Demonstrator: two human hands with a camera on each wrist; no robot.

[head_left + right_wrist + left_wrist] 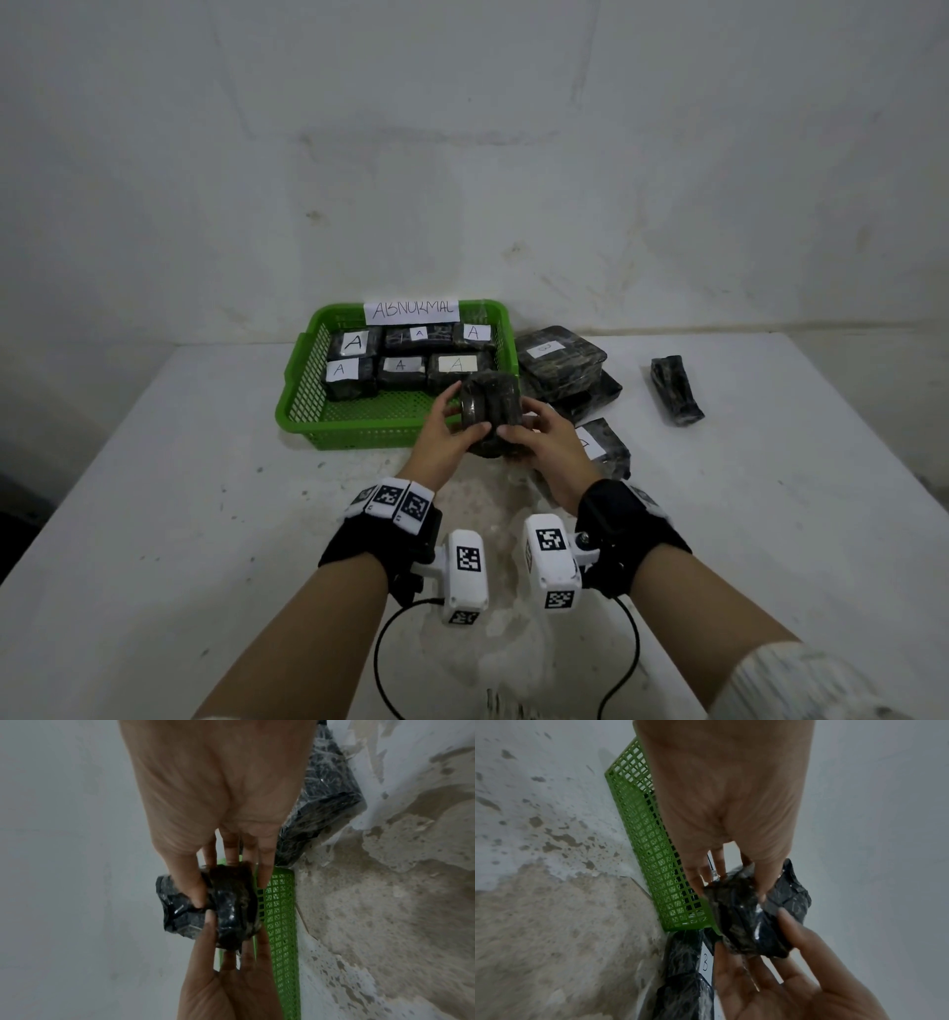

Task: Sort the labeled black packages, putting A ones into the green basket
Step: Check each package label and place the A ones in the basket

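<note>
Both hands hold one black wrapped package (pixel 490 411) (pixel 746 919) (pixel 226 912) over the front right corner of the green basket (pixel 292 401) (pixel 654 845) (pixel 280 912). My left hand (pixel 464 411) (pixel 731 892) grips its left side between thumb and fingers. From the right, my right hand (pixel 521 421) (pixel 231 892) pinches it the same way. No label shows on this package. Several black packages marked A (pixel 354 342) lie in the back half of the basket.
A paper sign reading ABNORMAL (pixel 411 310) stands on the basket's back rim. Right of the basket lie stacked black packages (pixel 560 360), one marked B (pixel 704 961) by my right wrist, and a lone one (pixel 675 390) farther right. The white table (pixel 179 488) meets a wall behind.
</note>
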